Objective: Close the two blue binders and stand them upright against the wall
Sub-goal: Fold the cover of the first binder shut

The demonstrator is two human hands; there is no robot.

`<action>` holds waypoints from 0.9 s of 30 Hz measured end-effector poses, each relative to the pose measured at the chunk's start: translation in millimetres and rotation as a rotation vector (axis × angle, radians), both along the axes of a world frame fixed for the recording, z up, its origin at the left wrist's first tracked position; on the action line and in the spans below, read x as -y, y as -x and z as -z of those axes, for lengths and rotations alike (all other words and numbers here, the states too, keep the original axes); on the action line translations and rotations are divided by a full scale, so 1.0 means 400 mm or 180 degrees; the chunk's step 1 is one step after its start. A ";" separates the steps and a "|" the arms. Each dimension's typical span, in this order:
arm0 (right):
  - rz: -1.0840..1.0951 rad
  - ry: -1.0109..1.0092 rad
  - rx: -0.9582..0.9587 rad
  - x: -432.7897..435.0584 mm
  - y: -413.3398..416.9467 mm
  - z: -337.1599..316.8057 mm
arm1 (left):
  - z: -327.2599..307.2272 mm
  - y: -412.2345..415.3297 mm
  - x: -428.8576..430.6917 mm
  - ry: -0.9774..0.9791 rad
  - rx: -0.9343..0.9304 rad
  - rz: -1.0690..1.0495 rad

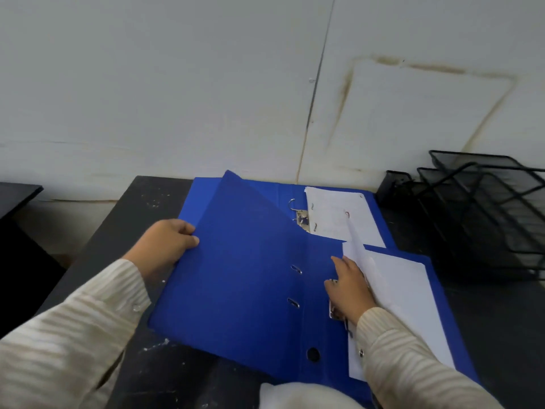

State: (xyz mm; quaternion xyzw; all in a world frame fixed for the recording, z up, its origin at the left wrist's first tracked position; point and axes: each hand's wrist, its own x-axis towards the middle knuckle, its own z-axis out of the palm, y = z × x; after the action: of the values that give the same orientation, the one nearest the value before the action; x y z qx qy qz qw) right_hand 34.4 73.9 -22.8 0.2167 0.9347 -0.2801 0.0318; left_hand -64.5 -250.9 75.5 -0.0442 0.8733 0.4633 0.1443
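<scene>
Two blue binders lie open on a dark table (141, 231). The near binder (247, 276) has its left cover raised at a slant, and my left hand (168, 243) grips that cover's left edge. My right hand (349, 286) rests on the near binder's white pages (404, 296) beside the metal ring clip, with a few sheets curling up above the fingers. The far binder (374, 202) lies flat behind it against the white wall, showing its rings and a white sheet (339, 214); the raised cover hides much of it.
A black wire-mesh paper tray rack (483, 208) stands at the back right of the table. The white stained wall (206, 98) runs along the table's far edge. A gap and another dark surface (17, 196) lie to the left.
</scene>
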 end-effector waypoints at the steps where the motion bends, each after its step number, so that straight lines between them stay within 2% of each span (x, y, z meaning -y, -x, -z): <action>1: 0.0104 0.0047 -0.0008 -0.012 -0.008 0.001 | -0.026 -0.008 -0.020 -0.0217 0.0008 0.0124; 8: 0.0345 -0.0122 0.0288 -0.090 -0.083 0.025 | -0.131 -0.102 -0.222 -0.1432 -0.0183 0.0874; 14: 0.0369 -0.0219 0.0547 -0.192 -0.151 0.037 | -0.128 -0.213 -0.434 -0.1693 -0.0630 0.1486; 18: 0.0329 -0.0093 0.0819 -0.289 -0.202 0.050 | -0.113 -0.265 -0.572 -0.1308 -0.1311 0.1968; 23: 0.0367 0.0352 0.0854 -0.416 -0.263 0.059 | -0.075 -0.320 -0.743 -0.0797 -0.1507 0.2330; 25: 0.0457 0.0672 0.0769 -0.465 -0.275 0.067 | -0.049 -0.342 -0.804 -0.0488 -0.1576 0.2492; 27: 0.0624 0.1361 0.0493 -0.499 -0.280 0.073 | -0.017 -0.362 -0.858 -0.0114 -0.1651 0.2648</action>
State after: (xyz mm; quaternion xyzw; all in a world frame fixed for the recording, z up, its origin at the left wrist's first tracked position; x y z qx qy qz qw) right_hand 146.4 273.4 -51.9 0.3155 0.8234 -0.4559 0.1211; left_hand 80.4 92.1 82.2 0.4277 0.8159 0.3771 0.0956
